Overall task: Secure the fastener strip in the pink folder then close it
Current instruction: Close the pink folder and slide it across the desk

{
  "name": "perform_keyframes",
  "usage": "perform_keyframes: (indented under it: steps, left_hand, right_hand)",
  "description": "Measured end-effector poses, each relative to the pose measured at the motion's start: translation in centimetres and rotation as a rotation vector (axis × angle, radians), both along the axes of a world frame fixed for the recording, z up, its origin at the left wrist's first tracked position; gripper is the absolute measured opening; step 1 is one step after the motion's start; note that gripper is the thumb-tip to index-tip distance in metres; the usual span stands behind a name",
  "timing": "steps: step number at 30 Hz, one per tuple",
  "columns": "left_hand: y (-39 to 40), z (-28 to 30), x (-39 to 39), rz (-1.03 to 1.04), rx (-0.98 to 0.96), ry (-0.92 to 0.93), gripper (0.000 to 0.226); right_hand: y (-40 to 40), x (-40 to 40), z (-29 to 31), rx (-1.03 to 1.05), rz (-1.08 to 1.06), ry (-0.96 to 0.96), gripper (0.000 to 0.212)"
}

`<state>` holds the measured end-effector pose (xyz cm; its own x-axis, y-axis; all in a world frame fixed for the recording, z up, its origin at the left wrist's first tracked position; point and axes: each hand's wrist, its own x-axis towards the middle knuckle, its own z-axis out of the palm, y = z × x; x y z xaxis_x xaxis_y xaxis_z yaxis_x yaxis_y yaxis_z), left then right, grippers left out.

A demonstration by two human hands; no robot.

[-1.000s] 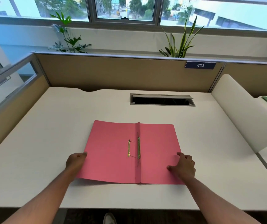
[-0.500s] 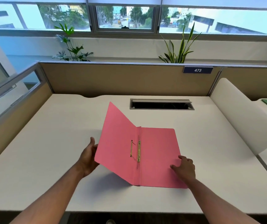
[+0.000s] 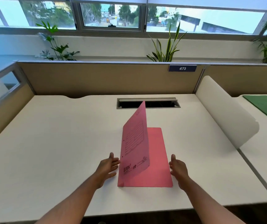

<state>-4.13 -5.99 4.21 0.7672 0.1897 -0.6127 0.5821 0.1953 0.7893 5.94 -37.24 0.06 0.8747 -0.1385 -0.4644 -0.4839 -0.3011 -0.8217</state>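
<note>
The pink folder [image 3: 157, 160] lies on the white desk [image 3: 57, 143] in front of me, its back cover flat. Its front cover [image 3: 135, 143] stands past upright and leans to the right over the back cover, printed side facing me. The fastener strip is hidden behind that cover. My left hand [image 3: 108, 167] is open just left of the folder's spine, fingertips at the cover's lower left edge. My right hand [image 3: 178, 167] is open at the back cover's right edge, fingers spread, holding nothing.
A cable slot [image 3: 148, 103] is cut into the desk behind the folder. A curved white divider [image 3: 226, 113] bounds the right side, with a green folder [image 3: 265, 109] on the neighbouring desk. Tan partition walls [image 3: 97, 78] enclose the back and left.
The front cover has swung up from flat on the left to past vertical, tipping right. My left hand followed it toward the spine; my right hand slid off the back cover to its right edge.
</note>
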Motion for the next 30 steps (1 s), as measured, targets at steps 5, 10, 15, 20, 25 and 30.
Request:
perform_keyframes:
  steps: [5,10,15,20,25,30]
  left_hand:
    - [-0.8,-1.5,0.1,0.108,0.207,0.046,0.025]
    - [-1.7,-2.5,1.1,0.144,0.2,0.04,0.014]
    - [-2.4,-3.4,2.2,0.13,0.183,0.086,0.015]
    - [-2.8,-4.3,2.5,0.079,0.202,0.115,0.015]
    - [-3.3,-4.2,2.7,0.081,0.26,0.091,0.01]
    - [-3.3,-3.8,2.4,0.091,0.229,0.069,0.024]
  right_hand:
    - [-0.7,0.0,1.0,0.095,-0.065,0.078,0.072]
    - [-1.3,0.2,0.8,0.061,-0.085,0.07,0.062]
    - [-1.5,0.0,0.1,-0.103,0.026,0.019,0.029]
    - [-1.2,-0.1,0.7,-0.075,0.035,0.022,0.028]
    - [-1.3,0.1,0.8,-0.005,0.001,0.061,0.022]
    - [-0.8,0.6,0.5,0.04,-0.003,0.133,0.011]
